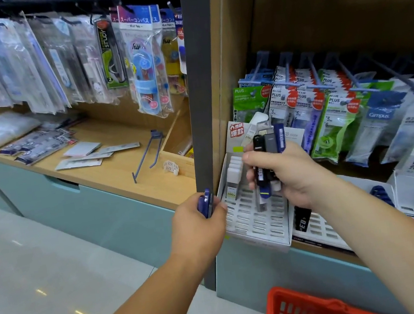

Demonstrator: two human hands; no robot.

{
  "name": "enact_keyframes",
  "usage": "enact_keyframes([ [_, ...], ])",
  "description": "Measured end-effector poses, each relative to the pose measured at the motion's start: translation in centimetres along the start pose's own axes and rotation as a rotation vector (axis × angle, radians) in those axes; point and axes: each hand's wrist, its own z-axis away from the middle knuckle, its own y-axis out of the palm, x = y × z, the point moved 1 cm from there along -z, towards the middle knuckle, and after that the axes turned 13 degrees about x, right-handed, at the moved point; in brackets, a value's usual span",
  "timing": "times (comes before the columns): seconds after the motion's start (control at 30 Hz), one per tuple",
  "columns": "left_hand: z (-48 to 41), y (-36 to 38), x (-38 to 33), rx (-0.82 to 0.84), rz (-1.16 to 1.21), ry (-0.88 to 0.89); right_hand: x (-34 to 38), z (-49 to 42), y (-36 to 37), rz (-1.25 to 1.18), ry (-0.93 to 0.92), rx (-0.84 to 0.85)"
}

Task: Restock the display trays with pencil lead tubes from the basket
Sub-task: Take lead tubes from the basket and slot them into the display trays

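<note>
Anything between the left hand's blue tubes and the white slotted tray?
Partly. The right hand, gripping a tube bundle, hangs over the tray middle; white tubes fill its back-left corner. Near rows beside the left hand and its blue tubes look open.

Just one view, from a wide-angle camera on the person's head, looking forward and down, close to the shelf filling the upper frame. The left hand and right hand reach up from below, and the basket sits at the bottom right edge.
</note>
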Motion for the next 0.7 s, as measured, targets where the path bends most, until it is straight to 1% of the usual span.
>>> enact_keyframes([
  [0.07,0.8,1.0,-1.5,0.094,0.094,0.037,0.0,0.5,-0.1,-0.13,0.024,0.047],
  [0.17,1.8,2.6,-2.9,0.257,0.21,0.022,-0.5,1.2,-0.2,-0.186,0.039,0.058],
  [0.23,1.9,3.3,-3.1,0.297,0.195,0.029,-0.6,1.5,-0.4,-0.2,0.04,0.009],
  [0.33,1.7,3.9,-3.1,0.293,0.158,0.02,-0.4,1.7,-0.9,-0.183,0.011,-0.014],
  [0.4,1.4,3.8,-2.8,0.258,0.148,0.011,-0.2,1.6,-1.4,-0.099,-0.024,-0.069],
  [0.47,1.1,3.2,-2.6,0.224,0.145,0.011,0.0,1.2,-2.3,0.053,-0.069,-0.155],
  [0.5,0.9,2.9,-2.5,0.216,0.139,0.015,0.1,1.1,-2.7,0.13,-0.075,-0.159],
  [0.6,0.9,1.9,-2.3,0.222,0.156,0.006,0.1,0.8,-2.8,0.347,-0.037,-0.023],
  [0.63,0.9,1.6,-2.2,0.226,0.157,-0.001,-0.1,0.6,-2.7,0.433,-0.035,-0.002],
  [0.7,0.9,1.2,-1.9,0.221,0.143,-0.017,-0.2,0.5,-2.3,0.538,-0.051,-0.023],
])
